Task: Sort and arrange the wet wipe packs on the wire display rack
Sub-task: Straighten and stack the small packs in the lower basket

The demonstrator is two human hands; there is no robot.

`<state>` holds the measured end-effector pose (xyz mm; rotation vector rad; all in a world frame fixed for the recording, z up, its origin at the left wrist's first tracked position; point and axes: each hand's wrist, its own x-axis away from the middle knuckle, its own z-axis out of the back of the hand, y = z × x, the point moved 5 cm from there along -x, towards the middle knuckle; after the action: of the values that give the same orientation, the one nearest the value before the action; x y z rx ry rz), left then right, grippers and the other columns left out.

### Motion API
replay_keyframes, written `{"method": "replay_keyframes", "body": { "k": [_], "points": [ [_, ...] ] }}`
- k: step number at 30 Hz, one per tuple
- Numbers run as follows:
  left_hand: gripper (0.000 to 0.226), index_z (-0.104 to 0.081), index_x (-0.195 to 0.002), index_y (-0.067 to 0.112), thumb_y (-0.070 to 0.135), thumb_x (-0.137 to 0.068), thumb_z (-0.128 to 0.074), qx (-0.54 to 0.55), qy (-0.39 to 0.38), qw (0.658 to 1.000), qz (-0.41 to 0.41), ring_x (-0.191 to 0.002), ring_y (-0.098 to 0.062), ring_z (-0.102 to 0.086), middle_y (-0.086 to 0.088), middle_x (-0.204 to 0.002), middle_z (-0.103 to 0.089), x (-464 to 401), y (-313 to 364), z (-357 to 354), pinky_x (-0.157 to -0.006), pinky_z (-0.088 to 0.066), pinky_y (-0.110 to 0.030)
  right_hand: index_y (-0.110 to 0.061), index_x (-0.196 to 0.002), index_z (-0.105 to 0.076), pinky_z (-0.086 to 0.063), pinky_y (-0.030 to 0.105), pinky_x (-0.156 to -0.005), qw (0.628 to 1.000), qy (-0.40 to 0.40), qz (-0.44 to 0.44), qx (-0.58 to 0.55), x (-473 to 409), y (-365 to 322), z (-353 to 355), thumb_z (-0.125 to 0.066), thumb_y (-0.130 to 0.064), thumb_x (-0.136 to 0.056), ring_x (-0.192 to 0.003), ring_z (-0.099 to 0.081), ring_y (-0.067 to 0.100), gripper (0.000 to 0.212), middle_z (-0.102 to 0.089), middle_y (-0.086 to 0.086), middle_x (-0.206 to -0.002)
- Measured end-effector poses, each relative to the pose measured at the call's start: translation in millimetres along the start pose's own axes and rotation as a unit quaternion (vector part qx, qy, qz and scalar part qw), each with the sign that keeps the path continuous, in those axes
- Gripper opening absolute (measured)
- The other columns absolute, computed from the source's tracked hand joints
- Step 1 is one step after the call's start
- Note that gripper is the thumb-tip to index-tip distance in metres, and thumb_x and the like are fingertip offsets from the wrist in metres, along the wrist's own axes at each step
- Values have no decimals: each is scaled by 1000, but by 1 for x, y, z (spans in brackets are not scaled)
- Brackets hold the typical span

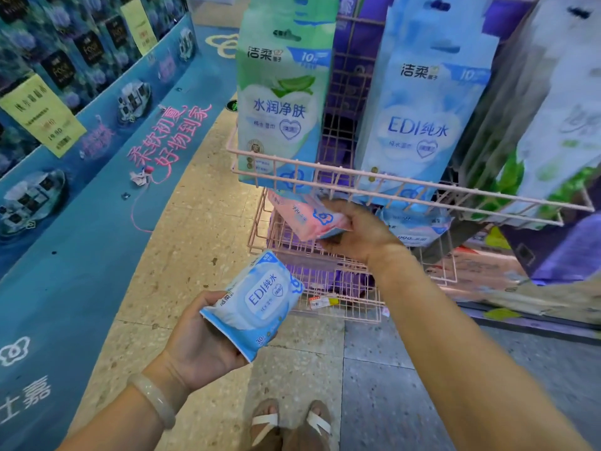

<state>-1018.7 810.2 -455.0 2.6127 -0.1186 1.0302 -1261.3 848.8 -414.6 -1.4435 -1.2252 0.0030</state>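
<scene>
My left hand (198, 343) holds a blue and white wet wipe pack (257, 304) flat, in front of the rack's lowest shelf. My right hand (357, 229) grips a pink wet wipe pack (305, 216) just under the upper basket of the pink wire display rack (406, 187), over its middle shelf. A tall green multi-pack (279, 92) and a tall blue multi-pack (419, 109) stand in the upper basket. Another blue pack (419, 229) lies on the middle shelf, right of my right hand.
A white and green multi-pack (559, 125) stands blurred at the basket's right end. A blue promotional display (81, 157) with boxed goods runs along the left. A price label (322, 302) hangs on the bottom shelf. My sandalled feet (289, 424) stand on the speckled floor.
</scene>
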Motion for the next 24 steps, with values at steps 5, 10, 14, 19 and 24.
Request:
{"method": "replay_keyframes", "body": {
  "k": [5,10,14,19,24],
  "points": [
    [51,-71,-109,14,31,-66,-50,2,-13,1000,17,-86,-37,-69,-17,-115,-68,-7,-3,-13,-58,-54,-36,-12,-97,-69,-59,28,-67,993,-66,79,54,39,-26,68,-68,-8,-56,-71,-71,13,41,-76,-2,-78],
    [54,-68,-113,16,29,-62,-53,-10,-16,1000,14,-85,-38,-69,-17,-113,-69,-13,2,-27,-62,-55,-36,-12,-110,-63,-56,26,-72,971,45,57,226,60,-43,153,-72,-1,-60,-84,-66,19,53,-73,2,-92],
    [55,-64,-118,18,31,-67,-48,-5,-12,1000,24,-87,-37,-68,-16,-119,-65,-17,1,-31,-60,-54,-35,-8,-81,-64,-41,27,-72,860,298,146,387,65,-57,173,-68,-5,-77,-98,-58,26,7,-66,15,-96],
    [57,-60,-125,19,29,-70,-46,3,-29,999,33,-97,-37,-63,-14,-127,-60,-20,-1,-33,-69,-55,-36,-13,-124,-50,-30,12,-95,800,222,123,544,52,-33,133,-73,-43,-71,-118,-46,17,65,-45,7,-132],
    [56,-65,-117,18,28,-64,-53,-5,-30,999,29,-89,-39,-67,-16,-117,-65,-21,0,-30,-59,-53,-35,-18,-98,-47,-38,19,-90,835,177,123,506,46,-30,131,-83,-21,-63,-107,-49,19,51,-50,-9,-103]
  ]
}}
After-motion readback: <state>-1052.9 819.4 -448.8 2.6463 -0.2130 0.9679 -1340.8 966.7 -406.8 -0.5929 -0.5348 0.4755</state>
